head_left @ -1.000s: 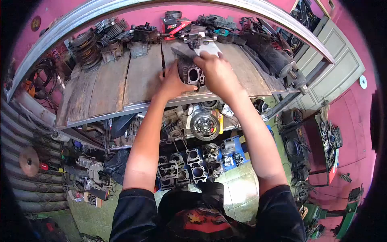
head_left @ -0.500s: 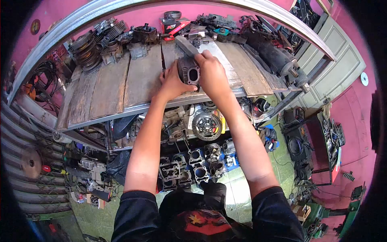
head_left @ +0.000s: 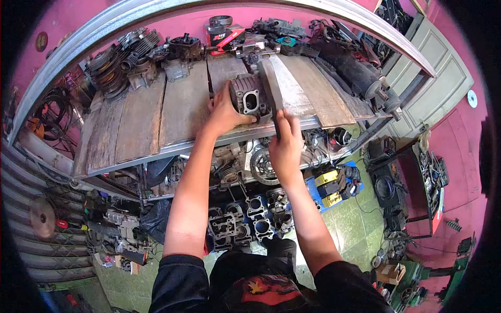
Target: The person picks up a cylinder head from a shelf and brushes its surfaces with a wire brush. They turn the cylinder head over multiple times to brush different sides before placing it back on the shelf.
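Observation:
A grey metal engine cylinder head (head_left: 247,85) stands near the front edge of the wooden bench, its oval port facing me. My left hand (head_left: 224,112) grips it from the left, with the thumb along its lower front and the fingers round its side. In my right hand (head_left: 286,148) is the near end of a long flat grey bar (head_left: 271,86). The bar points away from me, just right of the cylinder head and over a pale bench board. What the bar is made of I cannot tell.
Engine parts (head_left: 109,68) line the back of the plank bench (head_left: 141,112), near a red and black box (head_left: 224,37). A dark cylindrical unit (head_left: 355,70) lies at the right end. Below are a brake disc (head_left: 263,163) and several cylinder blocks (head_left: 255,206) on the floor.
My right hand has come towards me and lower, swinging the bar from across the cylinder head's top to its right side. My left hand keeps its hold.

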Tool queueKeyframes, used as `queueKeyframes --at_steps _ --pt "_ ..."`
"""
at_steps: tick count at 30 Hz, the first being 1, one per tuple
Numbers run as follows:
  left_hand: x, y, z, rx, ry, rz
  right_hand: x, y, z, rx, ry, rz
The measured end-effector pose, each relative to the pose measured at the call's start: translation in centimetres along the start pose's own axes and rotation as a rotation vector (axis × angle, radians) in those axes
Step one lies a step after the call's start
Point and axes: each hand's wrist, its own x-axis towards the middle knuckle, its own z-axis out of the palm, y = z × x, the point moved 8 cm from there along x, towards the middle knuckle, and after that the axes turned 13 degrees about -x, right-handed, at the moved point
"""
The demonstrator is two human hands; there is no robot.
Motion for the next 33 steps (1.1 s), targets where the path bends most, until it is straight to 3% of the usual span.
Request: queueKeyframes --at_steps 5,9,13,23,29,33 --pt "0.0 -0.1 0.0 -0.006 0.007 0.006 0.5 0.5 1.6 -0.015 0.019 -0.006" --pt "-0.1 0.0 -0.1 0.008 0.006 -0.011 -7.3 2.1 2.8 -0.031 0.14 -0.059" --pt "0.0 0.0 0.0 0.02 -0.025 -0.004 -11.5 2.6 2.5 -0.04 0.083 0.029" --pt "0.6 -0.7 0.1 0.022 -0.008 0.007 -0.9 -0.1 1.7 -0.034 0.053 0.05" --pt "0.9 -1.3 0.2 -0.021 0.006 0.072 -10.6 0.6 2.5 -0.099 0.11 0.001" --pt "0.7 -0.7 0.0 0.002 -0.015 0.025 -11.5 0.0 1.5 -0.095 0.118 0.06"
